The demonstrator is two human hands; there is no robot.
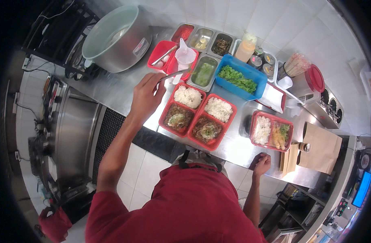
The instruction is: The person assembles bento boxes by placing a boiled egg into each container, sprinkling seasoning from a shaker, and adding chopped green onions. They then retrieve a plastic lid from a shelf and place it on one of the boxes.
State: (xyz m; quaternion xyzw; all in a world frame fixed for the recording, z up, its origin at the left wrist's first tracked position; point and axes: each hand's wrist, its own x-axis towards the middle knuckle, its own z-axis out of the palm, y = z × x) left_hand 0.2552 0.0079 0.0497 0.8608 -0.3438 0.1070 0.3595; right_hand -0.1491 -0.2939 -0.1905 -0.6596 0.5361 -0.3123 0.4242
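Observation:
My left hand (147, 95) is closed around the handle of a slim metal utensil (173, 75), its tip over the edge of a steel pan of green garnish (203, 71). The utensil's exact kind is hard to make out. In front of that pan sit two red two-compartment meal trays, the left one (162, 117) and the right one (233, 117). Each has white rice (188, 96) in the far part and brown meat with a pale, green-flecked topping (205, 130) in the near part. My right hand (263, 163), fingers curled with nothing visible in them, is by the counter's front edge.
Right of the trays is a clear-lidded red meal box (272, 131), then brown paper bags (321, 148). A blue bin of lettuce (230, 90), condiment pans (222, 43) and a sauce bottle (246, 46) line the back. A large pot (126, 46) stands left. Another person's red sleeve (56, 222) shows lower left.

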